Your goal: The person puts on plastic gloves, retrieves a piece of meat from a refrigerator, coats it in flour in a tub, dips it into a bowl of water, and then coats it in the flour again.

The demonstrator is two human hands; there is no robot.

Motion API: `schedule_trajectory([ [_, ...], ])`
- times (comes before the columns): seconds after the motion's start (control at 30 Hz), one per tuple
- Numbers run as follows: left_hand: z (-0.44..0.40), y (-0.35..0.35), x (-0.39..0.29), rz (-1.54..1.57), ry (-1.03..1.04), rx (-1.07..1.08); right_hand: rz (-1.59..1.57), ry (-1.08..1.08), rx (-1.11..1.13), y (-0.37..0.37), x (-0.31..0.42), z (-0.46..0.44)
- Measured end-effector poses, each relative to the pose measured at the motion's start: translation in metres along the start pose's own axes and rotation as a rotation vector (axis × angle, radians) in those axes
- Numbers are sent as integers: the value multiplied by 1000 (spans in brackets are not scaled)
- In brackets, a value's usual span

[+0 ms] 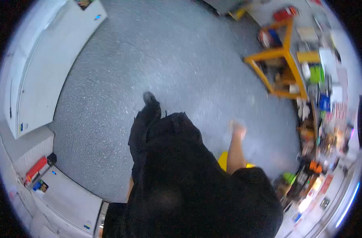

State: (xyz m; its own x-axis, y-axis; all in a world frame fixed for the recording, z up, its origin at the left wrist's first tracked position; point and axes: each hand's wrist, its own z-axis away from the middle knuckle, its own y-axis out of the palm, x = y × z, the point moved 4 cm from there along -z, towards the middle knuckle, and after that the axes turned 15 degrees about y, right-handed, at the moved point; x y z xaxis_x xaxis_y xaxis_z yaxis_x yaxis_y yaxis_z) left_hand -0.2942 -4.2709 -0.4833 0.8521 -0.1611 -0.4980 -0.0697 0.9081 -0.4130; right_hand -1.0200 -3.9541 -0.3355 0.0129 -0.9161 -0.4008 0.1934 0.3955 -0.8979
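My right hand (pixel 238 129) hangs over the grey floor to the right of my body, blurred by motion, so its fingers cannot be made out. Nothing can be seen in it. Beneath the right forearm shows part of a yellow object (pixel 223 160). On the left, only a strip of bare arm shows beside my black clothing (pixel 169 170); my left hand cannot be made out. One dark shoe (pixel 149 98) is on the floor ahead.
White cabinets (pixel 50 67) stand at the left, with a red cylinder (pixel 36 169) near the lower one (pixel 70 198). A yellow-framed table (pixel 286 51) is at the upper right. Cluttered shelves or benches line the right. Grey speckled floor (pixel 169 51) spans the middle.
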Motion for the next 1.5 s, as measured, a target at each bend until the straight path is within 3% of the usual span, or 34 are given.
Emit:
schedule_trajectory([
  [0.03,-39,-34,-17,55,1,-57,363,-76,298,7,7,18],
  [0.07,-85,-76,-35,100,13,-122,183,253,494,52,-19,18],
  [0.1,-133,-121,-45,130,31,-192,161,37,398,11,-2,62],
  [0.17,-209,-260,-102,257,141,-450,-85,317,558,-10,20,85],
  [0.2,-217,-343,-178,400,96,-566,-262,470,613,-25,36,87],
  [0.27,-302,-453,-203,458,201,-612,-438,627,673,-53,84,66],
  [0.4,-442,-644,-324,267,263,-655,194,249,695,-108,257,-61],
  [0.43,-475,-679,-355,237,270,-667,435,37,652,-127,333,-105],
  [0.47,-496,-702,-383,210,267,-670,330,62,587,-38,370,-173],
  [0.5,-513,-713,-404,279,303,-635,108,25,442,-105,444,-211],
  [0.53,-530,-727,-429,340,354,-610,104,-4,524,-173,529,-253],
  [0.57,-554,-755,-454,384,425,-585,-101,91,579,-243,611,-286],
  [0.63,-598,-773,-466,513,451,-488,-533,-117,345,-334,764,-360],
  [0.67,-601,-783,-475,439,396,-433,-746,-174,44,-441,824,-359],
  [0.73,-607,-813,-493,355,375,-440,-1302,-211,374,-599,925,-379],
  [0.77,-612,-830,-493,337,407,-501,-1717,-280,628,-641,986,-404],
  [0.8,-626,-836,-473,534,388,-595,-2132,-367,900,-685,1041,-424],
  [0.87,-629,-880,-492,791,346,-749,-2127,-689,764,-819,1083,-409],
  [0.93,-658,-935,-491,718,427,-772,-2163,-897,798,-902,1149,-423],
  [1.03,-702,-1052,-540,562,411,-739,-2369,-890,1353,-962,1246,-459],
  [1.07,-714,-1106,-575,190,465,-703,-2470,-795,1672,-980,1272,-458],
  [1.1,-710,-1142,-618,317,499,-659,-2540,-644,2012,-985,1280,-456],
  [1.13,-723,-1191,-664,429,551,-631,-2540,-669,2055,-1000,1297,-460],
  [1.2,-768,-1280,-731,326,809,-727,-2545,-732,2161,-1028,1350,-476],
  [1.27,-798,-1366,-802,164,931,-677,-2603,-672,2169,-1032,1395,-498],
  [1.37,-866,-1457,-850,235,932,-537,-2731,-383,2236,-1062,1439,-505],
  [1.4,-910,-1487,-855,214,912,-521,-2656,-519,2257,-1060,1469,-539],
  [1.43,-951,-1515,-852,194,895,-516,-2681,-525,2118,-1062,1493,-566],
  [1.5,-1029,-1563,-825,-145,777,-546,-2701,-548,1861,-1071,1539,-605],
])
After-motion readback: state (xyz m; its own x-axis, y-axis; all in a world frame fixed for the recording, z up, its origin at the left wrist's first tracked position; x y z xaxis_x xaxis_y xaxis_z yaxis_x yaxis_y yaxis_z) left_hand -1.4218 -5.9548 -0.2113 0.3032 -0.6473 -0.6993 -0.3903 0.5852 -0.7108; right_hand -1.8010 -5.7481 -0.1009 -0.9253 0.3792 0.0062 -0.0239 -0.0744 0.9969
